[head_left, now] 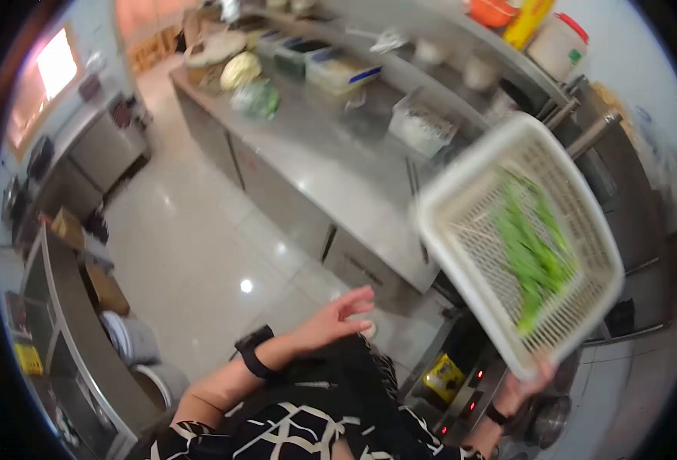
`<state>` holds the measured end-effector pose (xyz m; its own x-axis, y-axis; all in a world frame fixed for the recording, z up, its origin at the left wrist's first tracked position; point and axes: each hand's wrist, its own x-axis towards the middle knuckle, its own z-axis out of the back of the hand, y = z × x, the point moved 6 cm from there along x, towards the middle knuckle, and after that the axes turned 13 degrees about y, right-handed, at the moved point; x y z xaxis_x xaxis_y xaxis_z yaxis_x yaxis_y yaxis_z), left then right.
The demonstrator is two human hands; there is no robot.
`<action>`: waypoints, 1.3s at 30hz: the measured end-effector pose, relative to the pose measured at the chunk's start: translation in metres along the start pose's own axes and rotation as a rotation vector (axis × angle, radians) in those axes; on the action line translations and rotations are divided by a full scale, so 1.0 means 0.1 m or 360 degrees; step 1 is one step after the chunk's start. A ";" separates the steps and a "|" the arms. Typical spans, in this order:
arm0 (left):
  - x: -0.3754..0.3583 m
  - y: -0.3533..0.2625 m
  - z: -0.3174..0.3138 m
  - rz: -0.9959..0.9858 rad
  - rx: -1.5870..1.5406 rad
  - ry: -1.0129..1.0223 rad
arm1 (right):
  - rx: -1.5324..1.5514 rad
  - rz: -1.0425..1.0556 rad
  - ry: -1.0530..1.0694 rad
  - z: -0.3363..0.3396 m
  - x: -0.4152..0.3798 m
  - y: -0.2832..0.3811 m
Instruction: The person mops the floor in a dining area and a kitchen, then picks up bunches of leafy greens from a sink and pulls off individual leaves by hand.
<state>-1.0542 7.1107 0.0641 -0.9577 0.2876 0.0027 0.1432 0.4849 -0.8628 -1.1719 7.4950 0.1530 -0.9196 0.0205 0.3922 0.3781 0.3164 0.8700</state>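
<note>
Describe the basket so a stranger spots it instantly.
Find the long steel counter. Near its closest end, the right hand holds a white basket by the rim. Unlike the tubs on the counter, it is slotted and carries green leaves.

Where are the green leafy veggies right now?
The green leaves are inside the white basket, on the right side of the head view, and the right hand is holding that basket by its near edge.
</note>
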 end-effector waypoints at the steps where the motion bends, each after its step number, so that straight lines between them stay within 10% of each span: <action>1: -0.27 -0.12 -0.03 -0.0082 -0.0131 -0.0035 | 0.0053 -0.0091 0.0337 -0.45 -0.08 -0.24; 8: -2.08 -0.29 0.40 -0.0735 -0.0944 -0.0740 | 0.0424 -0.0628 0.1305 -3.02 -1.09 -1.39; 11: -0.51 -0.28 -0.38 -0.0891 -0.0762 -0.1345 | 0.0436 -0.0931 0.1484 -2.35 0.37 -1.67; 14: -0.30 -0.21 -0.41 -0.1135 -0.0617 -0.1703 | 0.0225 -0.0528 0.1500 -2.79 0.98 -1.70; 16: -0.33 -0.26 -0.42 -0.1246 -0.0599 -0.1818 | -0.0214 0.0538 0.1862 -3.38 0.99 -1.06; 18: -0.33 -0.25 -0.45 -0.1249 -0.0644 -0.1891 | -0.0228 0.0550 0.2609 -4.03 0.65 -0.87; 20: -0.28 -0.13 -0.35 -0.1319 -0.0636 -0.1986 | -0.0351 0.1014 0.2617 -4.51 0.32 -0.74; 23: -0.46 0.02 -0.20 -0.1395 -0.0490 -0.2320 | -0.0520 0.1254 0.2745 -4.79 -0.32 -1.12; 28: -0.54 -0.10 -0.13 -0.1422 -0.0536 -0.2617 | 0.0519 0.0887 0.4317 -4.45 -0.92 -1.26; 31: -0.40 -0.20 -0.26 -0.1659 -0.0574 -0.2557 | 0.0626 0.0965 0.3663 -4.73 -0.42 -0.99; 37: -0.09 0.03 -0.67 -0.2184 -0.0579 -0.2671 | 0.0882 0.0759 0.3491 -4.75 -0.04 -0.75; 39: -1.82 -0.23 -0.31 -0.2237 -0.0761 -0.2661 | 0.0800 0.0487 0.3634 -6.18 -1.51 -0.58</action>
<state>-0.8751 7.0723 0.0994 0.2858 -0.9360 -0.2055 -0.8279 -0.1332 -0.5448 -0.9896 6.8874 0.2279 0.8155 -0.4760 0.3292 0.0590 0.6344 0.7708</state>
